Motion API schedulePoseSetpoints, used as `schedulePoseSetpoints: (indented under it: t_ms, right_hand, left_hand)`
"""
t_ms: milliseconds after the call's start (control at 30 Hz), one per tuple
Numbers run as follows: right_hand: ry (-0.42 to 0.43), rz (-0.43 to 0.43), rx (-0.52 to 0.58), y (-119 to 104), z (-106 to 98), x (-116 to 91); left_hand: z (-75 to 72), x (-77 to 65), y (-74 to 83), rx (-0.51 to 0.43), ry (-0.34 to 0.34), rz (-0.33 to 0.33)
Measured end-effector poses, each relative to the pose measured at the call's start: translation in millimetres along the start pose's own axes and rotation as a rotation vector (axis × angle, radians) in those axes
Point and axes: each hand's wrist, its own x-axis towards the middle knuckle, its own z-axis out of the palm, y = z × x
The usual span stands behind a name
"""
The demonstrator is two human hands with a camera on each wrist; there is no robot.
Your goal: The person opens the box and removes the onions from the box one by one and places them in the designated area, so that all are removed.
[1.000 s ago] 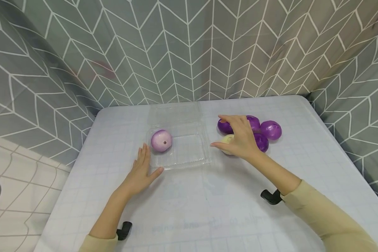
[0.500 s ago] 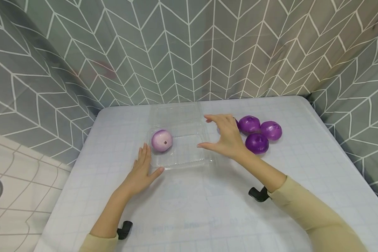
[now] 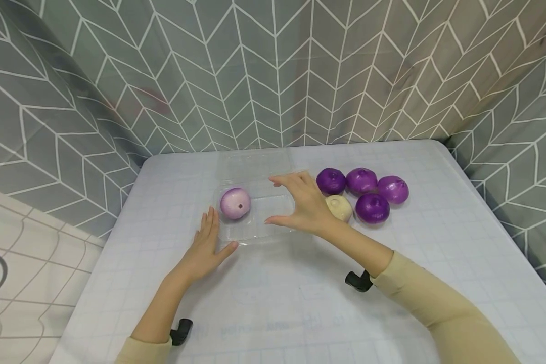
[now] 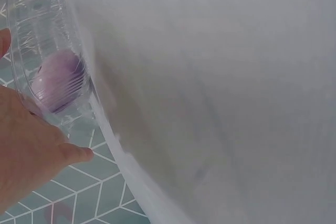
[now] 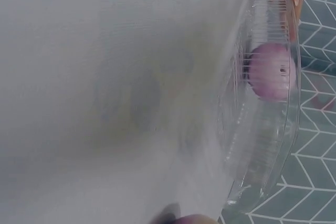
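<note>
A clear plastic clamshell box (image 3: pixel 255 231) lies on the table with its lid (image 3: pixel 255 164) folded back. A pale purple onion (image 3: pixel 235 203) sits in the box's left half, also visible through the box wall in the left wrist view as an onion (image 4: pixel 59 81). My left hand (image 3: pixel 202 255) rests at the box's front-left corner, fingers straight and thumb spread along the front edge. Above the right half of the box, my right hand (image 3: pixel 307 205) has thumb and fingers spread wide apart, nothing between them. Its fingers are out of sight in the right wrist view.
Right of the box stand a pale yellow onion (image 3: pixel 339 208), partly behind my right hand, and several purple onions, including a dark one (image 3: pixel 372 208) in front. A patterned curtain (image 3: pixel 277 76) hangs behind the white table (image 3: pixel 273 308).
My right hand has moved left from the onion group to above the box, empty throughout, uncovering the yellow and nearest purple onions. The left hand has stayed at the box corner.
</note>
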Motion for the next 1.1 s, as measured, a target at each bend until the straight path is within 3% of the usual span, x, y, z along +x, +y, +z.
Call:
schedulePoseSetpoints:
  t_ms: [300,800,1100]
  right_hand:
    - [-0.022,-0.040,-0.004,-4.5,16.1,7.3]
    - [-0.092,0.014,-0.015,-16.0,49.6,22.4]
    - [-0.177,0.055,-0.059,-13.0,68.0,28.2]
  left_hand:
    - [-3.0,-2.0,2.3,0.008,0.000,-0.003]
    - [-3.8,-0.1,2.9,-0.001,-0.009,0.003]
    - [-3.6,-1.3,3.5,-0.006,-0.015,-0.001]
